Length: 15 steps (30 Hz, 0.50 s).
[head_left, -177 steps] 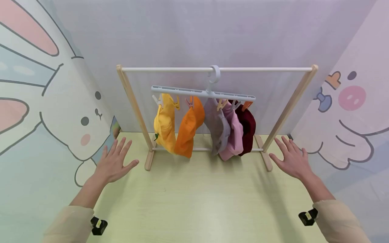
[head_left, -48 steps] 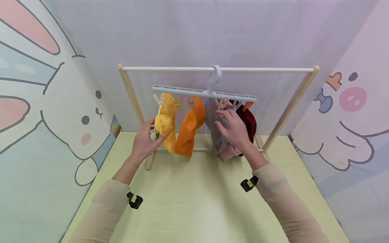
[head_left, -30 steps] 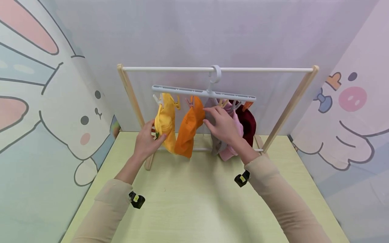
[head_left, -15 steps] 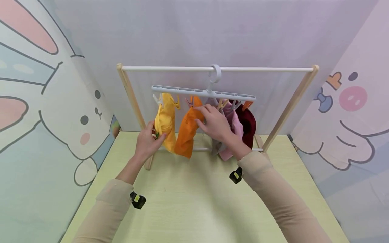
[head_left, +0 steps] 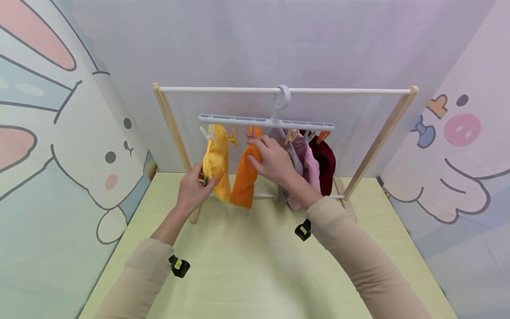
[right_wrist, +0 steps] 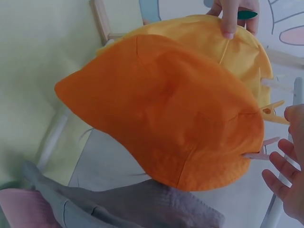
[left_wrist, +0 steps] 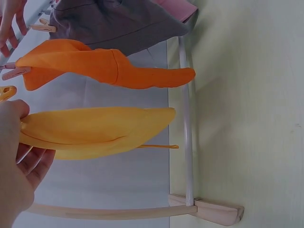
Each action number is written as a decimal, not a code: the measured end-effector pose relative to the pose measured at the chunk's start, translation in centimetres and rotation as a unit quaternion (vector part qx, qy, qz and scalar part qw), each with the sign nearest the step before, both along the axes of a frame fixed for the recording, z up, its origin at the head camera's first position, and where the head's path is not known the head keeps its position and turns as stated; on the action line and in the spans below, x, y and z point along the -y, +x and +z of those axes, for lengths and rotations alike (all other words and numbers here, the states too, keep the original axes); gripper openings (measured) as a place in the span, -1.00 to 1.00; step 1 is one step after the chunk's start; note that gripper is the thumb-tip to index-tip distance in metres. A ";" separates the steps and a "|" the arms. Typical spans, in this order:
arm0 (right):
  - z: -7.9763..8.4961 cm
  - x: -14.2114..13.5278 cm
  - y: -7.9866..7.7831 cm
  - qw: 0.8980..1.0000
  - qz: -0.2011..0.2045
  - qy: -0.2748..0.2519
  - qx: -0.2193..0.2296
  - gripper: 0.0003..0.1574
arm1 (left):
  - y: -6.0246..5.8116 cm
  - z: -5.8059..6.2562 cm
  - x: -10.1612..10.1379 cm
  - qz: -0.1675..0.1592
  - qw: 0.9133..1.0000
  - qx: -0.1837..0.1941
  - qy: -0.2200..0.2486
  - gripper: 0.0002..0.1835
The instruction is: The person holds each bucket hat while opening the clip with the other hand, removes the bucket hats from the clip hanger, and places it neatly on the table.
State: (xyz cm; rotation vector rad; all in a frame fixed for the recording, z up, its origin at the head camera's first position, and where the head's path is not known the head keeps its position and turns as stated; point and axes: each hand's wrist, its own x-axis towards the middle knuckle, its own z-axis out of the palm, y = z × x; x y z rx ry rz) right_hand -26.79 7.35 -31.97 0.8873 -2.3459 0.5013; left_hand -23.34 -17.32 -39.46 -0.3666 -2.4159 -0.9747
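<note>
My left hand (head_left: 192,186) grips the edge of a yellow bucket hat (head_left: 218,164), thumb on the near side and fingers behind it. A green leaf (right_wrist: 247,14) shows beside those fingers in the right wrist view. My right hand (head_left: 272,159) overlaps the orange hat (head_left: 244,177) in the head view. In the right wrist view its loosely bent fingers are apart from the cloth, close to a yellow clothespin (right_wrist: 271,112) and a pink clothespin (right_wrist: 259,155). The yellow and orange hats hang clipped from a pale grey hanger (head_left: 239,120).
A grey hat (head_left: 295,159), a pink hat (head_left: 312,170) and a dark red hat (head_left: 326,164) hang clipped farther right. The hanger hooks over the white rail (head_left: 338,91) of a wooden-legged rack (head_left: 382,141). Cartoon-printed walls (head_left: 115,133) flank the pale table (head_left: 239,266).
From beside the rack, my hands have come in to the hats, the left taking hold of the yellow one. The right has moved left from the grey hat to the orange. The hanger's left end dipped slightly.
</note>
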 end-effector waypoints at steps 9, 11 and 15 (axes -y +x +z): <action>0.3 1.4 0.2 0.999 0.004 -0.032 -0.024 -0.56 | 0.6 0.0 0.0 -0.004 1.000 -0.016 -0.016 -0.63; 0.3 1.7 0.2 0.999 0.003 -0.037 -0.020 -0.55 | 0.8 0.0 0.0 -0.004 1.000 -0.018 -0.020 -0.64; 0.3 2.3 0.5 0.999 0.002 -0.046 -0.014 -0.55 | 1.1 -0.1 -0.1 -0.008 1.000 -0.019 -0.023 -0.63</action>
